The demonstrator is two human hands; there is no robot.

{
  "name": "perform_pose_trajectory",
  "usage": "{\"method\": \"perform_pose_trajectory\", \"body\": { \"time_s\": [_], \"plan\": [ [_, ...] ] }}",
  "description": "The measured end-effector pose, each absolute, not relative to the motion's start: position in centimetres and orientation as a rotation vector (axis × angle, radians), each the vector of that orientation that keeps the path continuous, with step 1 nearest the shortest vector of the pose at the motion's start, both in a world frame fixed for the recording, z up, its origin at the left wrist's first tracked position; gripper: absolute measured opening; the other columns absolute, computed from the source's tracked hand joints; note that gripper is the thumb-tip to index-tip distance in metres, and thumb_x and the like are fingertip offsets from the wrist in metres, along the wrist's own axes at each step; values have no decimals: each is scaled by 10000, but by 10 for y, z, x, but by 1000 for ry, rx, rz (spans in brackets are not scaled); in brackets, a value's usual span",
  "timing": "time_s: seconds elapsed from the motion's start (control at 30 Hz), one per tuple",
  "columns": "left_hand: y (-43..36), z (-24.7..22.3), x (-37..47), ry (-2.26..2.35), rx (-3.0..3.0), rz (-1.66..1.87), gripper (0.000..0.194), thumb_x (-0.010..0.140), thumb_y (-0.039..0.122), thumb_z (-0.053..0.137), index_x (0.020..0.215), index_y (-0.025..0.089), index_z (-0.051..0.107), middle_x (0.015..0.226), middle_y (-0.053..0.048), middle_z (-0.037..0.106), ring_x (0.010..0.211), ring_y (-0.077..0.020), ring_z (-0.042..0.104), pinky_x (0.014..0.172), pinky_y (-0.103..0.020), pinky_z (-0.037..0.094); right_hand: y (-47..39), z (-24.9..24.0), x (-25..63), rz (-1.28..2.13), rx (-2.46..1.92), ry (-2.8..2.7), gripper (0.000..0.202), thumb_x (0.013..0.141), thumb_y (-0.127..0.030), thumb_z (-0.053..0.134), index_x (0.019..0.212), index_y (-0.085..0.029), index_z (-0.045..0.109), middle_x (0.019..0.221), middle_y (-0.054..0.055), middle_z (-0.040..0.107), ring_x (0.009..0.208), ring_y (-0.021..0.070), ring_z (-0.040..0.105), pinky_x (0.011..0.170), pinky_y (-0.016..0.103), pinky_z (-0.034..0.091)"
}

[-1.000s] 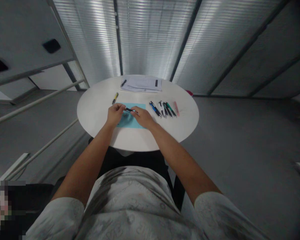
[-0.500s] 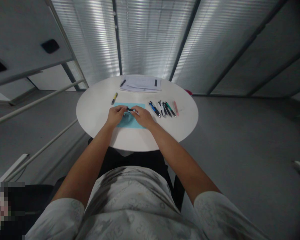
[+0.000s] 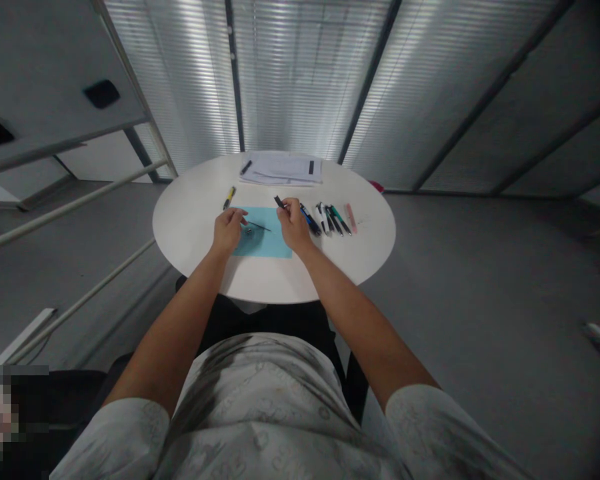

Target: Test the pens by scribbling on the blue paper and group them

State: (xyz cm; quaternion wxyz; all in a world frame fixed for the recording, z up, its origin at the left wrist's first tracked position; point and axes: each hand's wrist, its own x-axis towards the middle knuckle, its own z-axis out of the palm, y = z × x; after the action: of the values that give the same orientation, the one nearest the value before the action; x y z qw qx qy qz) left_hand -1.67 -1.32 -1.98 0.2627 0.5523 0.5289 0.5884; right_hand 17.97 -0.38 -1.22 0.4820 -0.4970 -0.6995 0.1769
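Observation:
My left hand (image 3: 229, 231) is over the left edge of a light blue sheet (image 3: 265, 249). Its fingers pinch one end of a thin dark pen refill (image 3: 260, 226), which points right across the sheet. At the sheet's right side, my right hand (image 3: 295, 227) is closed around a black pen barrel (image 3: 279, 201), whose end sticks up past the fingers. Below the refill, near the left fingertips, lie small shiny parts (image 3: 251, 232), too small to make out.
On the round white table (image 3: 200, 180), several pens (image 3: 336, 220) and a pink stick-like item (image 3: 351, 218) lie on the right. A yellow-and-black pen (image 3: 229, 198) lies left of the sheet. Papers (image 3: 280, 168) are stacked at the back. A person's blurred part shows at lower left.
My hands were close together on the black pen; now they are apart. The right hand has moved right with the barrel, and the thin refill shows bare by the left hand.

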Motion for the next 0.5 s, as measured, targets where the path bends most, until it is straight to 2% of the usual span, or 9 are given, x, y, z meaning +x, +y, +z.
{"method": "perform_pose_trajectory", "body": {
  "time_s": [0.1,0.27,0.4,0.5],
  "plan": [
    [-14,-17,-16,1369,1364,1638,224,877,303,525,783,184,690,644,-26,620,528,-131,495,539,-270,376,-8,-7,182,353,-1304,-1736,295,1014,-481,446,1140,-229,534,1036,60,684,957,228,643,838,328,457],
    [-12,-16,-18,1340,1305,1678,208,874,288,526,754,188,664,631,-33,605,520,-131,474,523,-271,357,-16,1,184,236,-1543,-1903,384,1064,-518,388,1131,-214,613,949,66,716,951,245,671,800,319,453],
    [-11,-16,-19,1375,1220,1695,224,875,342,518,740,203,632,633,-23,577,515,-131,467,513,-272,355,-21,1,184,130,-1621,-2187,318,1015,-484,539,1125,-231,696,1120,83,727,997,248,683,804,332,484],
    [-12,-16,-19,1384,1193,1691,233,873,360,505,739,209,622,635,-23,570,522,-133,470,515,-277,361,-19,-2,182,43,-1628,-2324,288,1024,-429,539,1083,-231,741,1182,106,713,1062,256,671,836,352,507]
  ]
}}
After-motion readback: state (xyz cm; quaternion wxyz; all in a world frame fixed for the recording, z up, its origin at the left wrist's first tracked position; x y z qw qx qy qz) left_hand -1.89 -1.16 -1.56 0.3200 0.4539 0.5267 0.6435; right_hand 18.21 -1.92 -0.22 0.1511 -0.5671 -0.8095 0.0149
